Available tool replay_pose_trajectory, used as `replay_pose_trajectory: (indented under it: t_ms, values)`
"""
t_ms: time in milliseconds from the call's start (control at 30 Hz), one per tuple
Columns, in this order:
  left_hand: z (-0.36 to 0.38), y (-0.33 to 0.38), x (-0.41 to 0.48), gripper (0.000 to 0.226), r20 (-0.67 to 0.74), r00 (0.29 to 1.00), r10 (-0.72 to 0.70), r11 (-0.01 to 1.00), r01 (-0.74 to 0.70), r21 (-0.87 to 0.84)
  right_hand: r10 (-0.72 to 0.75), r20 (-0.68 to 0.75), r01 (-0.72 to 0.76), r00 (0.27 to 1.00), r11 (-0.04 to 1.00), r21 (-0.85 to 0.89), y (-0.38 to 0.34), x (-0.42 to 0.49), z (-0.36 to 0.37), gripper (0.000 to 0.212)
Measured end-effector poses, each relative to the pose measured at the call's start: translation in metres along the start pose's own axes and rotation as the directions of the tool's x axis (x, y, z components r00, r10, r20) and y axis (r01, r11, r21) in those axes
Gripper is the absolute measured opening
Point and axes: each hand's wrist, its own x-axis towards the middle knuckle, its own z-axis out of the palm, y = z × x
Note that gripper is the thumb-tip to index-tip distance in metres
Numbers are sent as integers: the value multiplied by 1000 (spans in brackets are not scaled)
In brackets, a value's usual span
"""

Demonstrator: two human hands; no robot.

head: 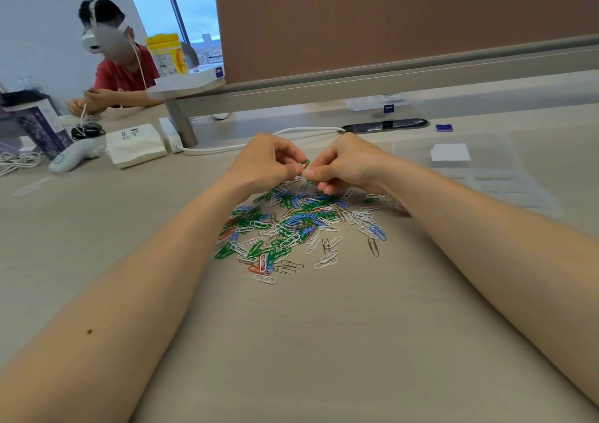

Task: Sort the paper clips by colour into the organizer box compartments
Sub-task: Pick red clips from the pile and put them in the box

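A: Where's the green wire paper clip (305, 163)?
B: Pinched between left hand (269, 160) and right hand (343, 166), above the mixed-colour paper clip pile (298, 225) on the beige bench (324, 341).
A: The clear plastic organizer box (492, 176)?
B: Right of the pile.

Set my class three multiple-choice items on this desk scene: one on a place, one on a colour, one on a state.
1. Where does the organizer box lie in relation to the clip pile?
A. To its right, on the table
B. To its left
C. On top of it

2. What colour is the raised clip between the hands?
A. Red
B. White
C. Green

3. What are the left hand and the right hand doing?
A. Lying flat on the table
B. Pinching one clip above the pile, fingers curled
C. Gripping the box

Answers:
1 A: the clear organizer box sits to the right of the clip pile.
2 C: the raised clip shows green between the fingertips.
3 B: both hands meet at that clip, above the pile.
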Motion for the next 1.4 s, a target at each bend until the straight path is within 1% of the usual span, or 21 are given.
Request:
replay_pose_trajectory:
  t_ms: [100, 200, 333, 400, 533, 800, 933, 1033, 1200, 1333, 1400]
  values:
    - [5, 2, 0, 12, -45, 997, 61, 997, -59, 49, 57, -25, -54, 998, 991, 120, 0, 1, 1, 12]
    - [9, 6, -1, 13, -65, 990, 127, 986, -118, 117, 104, -23, -99, 994, 980, 173, 1, 1, 1, 7]
    - [11, 6, -1, 14, -88, 985, 146, 982, -133, 132, 138, -43, -128, 989, 974, 188, -1, 1, 0, 16]
    - [11, 7, -1, 14, -102, 982, 160, 979, -145, 142, 144, -58, -130, 988, 971, 199, -2, 1, 1, 15]
    - [13, 7, -2, 16, -116, 977, 181, 974, -161, 160, 152, -73, -134, 986, 970, 205, -3, 2, 2, 2]
    - [18, 7, -3, 18, -162, 970, 181, 973, -153, 173, 175, -71, -155, 982, 960, 232, -2, 3, 3, 6]
    - [17, 6, -4, 21, -126, 979, 160, 982, -145, 120, 174, -16, -164, 985, 954, 250, -3, 3, 0, 8]
    - [14, 7, -5, 22, -102, 984, 145, 987, -138, 78, 176, 28, -176, 984, 940, 291, -4, 1, -2, 5]
    - [13, 10, -11, 29, -21, 989, 146, 987, -145, 64, 199, 36, -201, 979, 935, 293, -4, -1, -5, 2]
    - [11, 12, -13, 29, -50, 988, 146, 987, -142, 79, 199, 21, -197, 980, 936, 291, -5, 0, -3, 5]
    - [12, 12, -12, 29, -64, 979, 192, 975, -183, 129, 208, 24, -205, 978, 927, 314, -6, 0, -3, 5]
